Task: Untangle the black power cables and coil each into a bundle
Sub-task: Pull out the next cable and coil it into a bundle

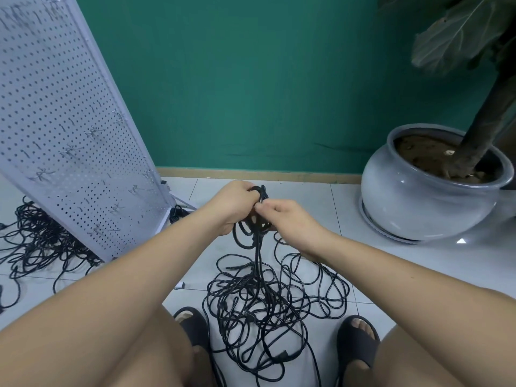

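Observation:
A tangle of black power cables [259, 305] lies on the white tiled floor between my feet. Several strands rise from it to a small coil of black cable [261, 192] held up in front of me. My left hand [233, 203] grips that coil with curled fingers. My right hand [287, 216] pinches a strand right beside the left hand's fingers, and loops hang below both hands.
A white pegboard panel [69, 141] leans at the left, with another heap of black cables [36, 241] on the floor under it. A large grey plant pot [413, 202] stands at the right against the green wall. My sandalled feet [358, 339] flank the tangle.

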Demonstrator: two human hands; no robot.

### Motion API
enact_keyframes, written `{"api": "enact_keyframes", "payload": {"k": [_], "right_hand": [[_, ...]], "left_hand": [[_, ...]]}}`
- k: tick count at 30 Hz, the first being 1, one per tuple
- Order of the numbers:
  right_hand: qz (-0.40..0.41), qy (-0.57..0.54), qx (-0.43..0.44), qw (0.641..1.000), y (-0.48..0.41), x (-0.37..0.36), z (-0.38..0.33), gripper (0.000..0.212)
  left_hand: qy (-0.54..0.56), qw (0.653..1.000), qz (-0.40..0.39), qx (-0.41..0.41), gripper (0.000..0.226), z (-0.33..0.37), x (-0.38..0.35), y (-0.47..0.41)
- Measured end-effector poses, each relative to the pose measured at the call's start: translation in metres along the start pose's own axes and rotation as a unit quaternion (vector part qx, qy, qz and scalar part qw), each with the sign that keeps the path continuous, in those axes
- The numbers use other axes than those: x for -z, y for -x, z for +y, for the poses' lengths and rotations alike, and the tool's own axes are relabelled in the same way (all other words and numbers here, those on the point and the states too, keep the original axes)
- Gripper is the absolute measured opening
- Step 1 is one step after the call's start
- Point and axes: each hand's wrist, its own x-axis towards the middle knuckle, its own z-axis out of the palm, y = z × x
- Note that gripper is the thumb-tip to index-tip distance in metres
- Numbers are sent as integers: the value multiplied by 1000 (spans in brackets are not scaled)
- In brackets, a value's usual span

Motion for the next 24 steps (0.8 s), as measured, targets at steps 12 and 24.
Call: {"api": "enact_keyframes", "payload": {"k": [12,24], "right_hand": [[107,191,-141,965,-20,63,20,23],[47,236,112,964,6,14,-23,51]], "left_hand": [[88,995,36,-11,16,6,33,-14],[140,989,50,-18,20,23,-4,7]]}}
